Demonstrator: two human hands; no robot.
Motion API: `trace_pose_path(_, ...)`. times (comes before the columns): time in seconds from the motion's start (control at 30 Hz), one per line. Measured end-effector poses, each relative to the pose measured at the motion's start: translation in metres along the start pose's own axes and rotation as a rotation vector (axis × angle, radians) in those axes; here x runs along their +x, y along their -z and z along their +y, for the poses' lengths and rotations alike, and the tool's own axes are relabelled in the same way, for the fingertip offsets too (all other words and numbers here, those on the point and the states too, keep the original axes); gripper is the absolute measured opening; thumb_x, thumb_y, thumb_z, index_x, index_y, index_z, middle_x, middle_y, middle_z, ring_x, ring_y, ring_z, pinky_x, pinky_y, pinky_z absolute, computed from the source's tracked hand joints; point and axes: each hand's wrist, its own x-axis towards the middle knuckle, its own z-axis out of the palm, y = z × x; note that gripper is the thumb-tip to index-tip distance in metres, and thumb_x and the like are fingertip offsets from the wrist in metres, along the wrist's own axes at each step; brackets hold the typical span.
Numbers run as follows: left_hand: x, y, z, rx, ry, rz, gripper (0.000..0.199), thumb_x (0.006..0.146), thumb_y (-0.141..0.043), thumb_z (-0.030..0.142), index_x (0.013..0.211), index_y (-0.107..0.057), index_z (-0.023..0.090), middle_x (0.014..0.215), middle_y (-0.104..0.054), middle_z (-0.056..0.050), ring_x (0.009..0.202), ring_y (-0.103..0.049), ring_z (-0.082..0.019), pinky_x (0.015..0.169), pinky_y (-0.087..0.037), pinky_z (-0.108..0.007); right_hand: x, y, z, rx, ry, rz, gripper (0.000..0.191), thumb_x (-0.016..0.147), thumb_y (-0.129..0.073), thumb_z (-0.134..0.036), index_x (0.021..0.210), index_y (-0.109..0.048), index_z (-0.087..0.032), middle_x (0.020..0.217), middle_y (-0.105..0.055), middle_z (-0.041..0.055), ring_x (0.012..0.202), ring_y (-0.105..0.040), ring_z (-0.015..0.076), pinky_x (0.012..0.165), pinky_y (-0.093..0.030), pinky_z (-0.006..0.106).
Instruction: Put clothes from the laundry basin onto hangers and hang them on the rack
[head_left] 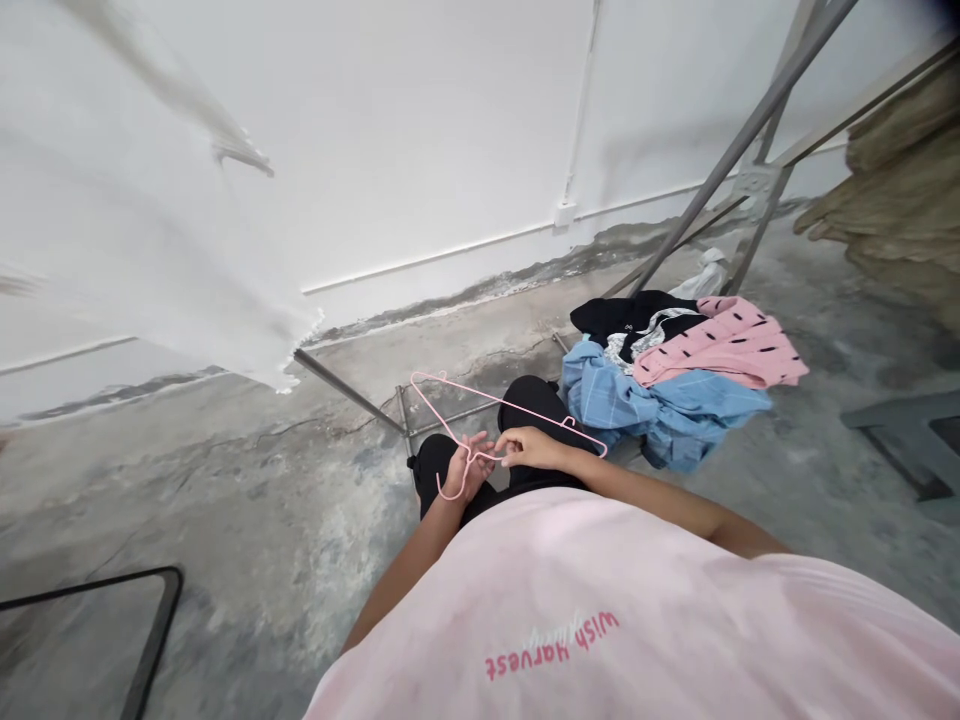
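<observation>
So from my feed, both hands are on a pink wire hanger (480, 412), held low in front of the knees over the concrete floor (247, 500). Left hand (469, 467) is curled around the neck near the hook, fingers closed on the wire. Right hand (529, 447) pinches the wire just beside it, fingertips pressed together (pretty small in frame, though). A pile of clothes (679, 375) sits just to the right, by the metal rack legs (720, 175).
</observation>
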Motion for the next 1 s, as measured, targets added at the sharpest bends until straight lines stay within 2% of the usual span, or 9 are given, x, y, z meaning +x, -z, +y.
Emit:
trace_pose_path(0.13, 0.0, -0.001, 0.001, -0.044, -0.027, 0.0, 0.043, 0.1, -0.039, 0.048, 0.111, -0.064, 0.015, 0.086, -0.069, -0.009, 0.072, -0.066, -0.019, 0.066, -0.051, -0.031, 0.008, -0.011, -0.015, -0.035, 0.035, 0.003, 0.041, 0.075, -0.077, -0.026, 0.114, -0.066, -0.019, 0.102, -0.066, 0.0027, 0.087, -0.058, 0.0134, 0.074, -0.04, 0.021)
trace_pose_path(0.2, 0.0, -0.003, 0.001, -0.064, -0.037, 0.015, 0.046, 0.1, -0.036, 0.048, 0.114, -0.063, 0.014, 0.081, -0.068, -0.009, 0.069, -0.064, -0.019, 0.064, -0.049, -0.031, 0.016, -0.02, -0.027, -0.05, 0.048, -0.003, 0.035, 0.074, -0.077, -0.022, 0.107, -0.067, -0.018, 0.105, -0.065, 0.0042, 0.092, -0.058, 0.0151, 0.077, -0.04, 0.022)
trace_pose_path(0.3, 0.001, -0.003, 0.003, -0.086, -0.052, 0.058, 0.044, 0.101, -0.037, 0.047, 0.116, -0.062, 0.014, 0.076, -0.066, -0.006, 0.064, -0.061, -0.017, 0.059, -0.045, -0.027, 0.027, -0.028, -0.036, -0.027, 0.036, 0.023, 0.02, 0.082, -0.066, -0.018, 0.102, -0.066, -0.017, 0.102, -0.065, 0.0045, 0.09, -0.058, 0.014, 0.077, -0.039, 0.022)
trace_pose_path(0.47, -0.001, 0.001, 0.007, -0.05, 0.018, 0.131, 0.034, 0.1, -0.042, 0.039, 0.107, -0.064, 0.015, 0.082, -0.068, -0.006, 0.067, -0.063, -0.014, 0.065, -0.048, -0.026, 0.03, -0.015, -0.028, 0.163, -0.032, 0.234, 0.014, 0.091, -0.054, -0.025, 0.096, -0.065, -0.017, 0.091, -0.064, 0.0025, 0.08, -0.055, 0.0104, 0.072, -0.037, 0.02)
trace_pose_path(0.67, 0.002, -0.004, 0.004, 0.045, 0.102, 0.202, 0.024, 0.098, -0.049, 0.029, 0.104, -0.065, 0.012, 0.082, -0.069, -0.007, 0.069, -0.064, -0.012, 0.066, -0.048, -0.024, 0.015, 0.034, -0.021, 0.528, -0.088, 0.675, 0.037, 0.086, -0.055, -0.052, 0.082, -0.05, -0.016, 0.066, -0.046, -0.0024, 0.058, -0.041, 0.0068, 0.057, -0.033, 0.019)
trace_pose_path(0.8, 0.003, -0.009, 0.003, 0.085, 0.118, 0.212, 0.022, 0.098, -0.049, 0.025, 0.1, -0.065, 0.011, 0.08, -0.069, -0.006, 0.068, -0.065, -0.012, 0.066, -0.049, -0.023, -0.023, 0.087, -0.019, 0.716, -0.048, 0.96, 0.051, 0.081, -0.055, -0.068, 0.081, -0.036, -0.021, 0.057, -0.025, -0.0078, 0.045, -0.022, 0.0055, 0.045, -0.02, 0.019)
trace_pose_path(0.9, 0.003, -0.011, 0.003, 0.105, 0.118, 0.224, 0.021, 0.098, -0.049, 0.025, 0.1, -0.065, 0.011, 0.079, -0.069, -0.006, 0.068, -0.066, -0.012, 0.065, -0.05, -0.023, -0.069, 0.137, -0.009, 0.836, 0.059, 1.099, 0.056, 0.081, -0.059, -0.063, 0.074, -0.022, -0.021, 0.055, -0.017, -0.0082, 0.043, -0.015, 0.0057, 0.042, -0.015, 0.021)
trace_pose_path(0.97, 0.004, -0.01, 0.002, 0.111, 0.117, 0.227, 0.02, 0.097, -0.05, 0.024, 0.1, -0.065, 0.011, 0.08, -0.069, -0.006, 0.068, -0.066, -0.012, 0.066, -0.05, -0.023, -0.103, 0.168, -0.002, 1.01, 0.286, 1.182, 0.057, 0.08, -0.067, -0.046, 0.069, -0.017, -0.021, 0.052, -0.013, -0.0076, 0.042, -0.012, 0.0054, 0.042, -0.013, 0.023)
trace_pose_path(1.0, 0.004, -0.009, 0.002, 0.113, 0.115, 0.228, 0.02, 0.097, -0.05, 0.024, 0.1, -0.065, 0.011, 0.08, -0.069, -0.007, 0.069, -0.066, -0.012, 0.066, -0.05, -0.023, -0.118, 0.181, 0.001, 1.015, 0.325, 1.218, 0.056, 0.083, -0.064, -0.043, 0.067, -0.015, -0.02, 0.051, -0.011, -0.0071, 0.042, -0.011, 0.0056, 0.042, -0.012, 0.024)
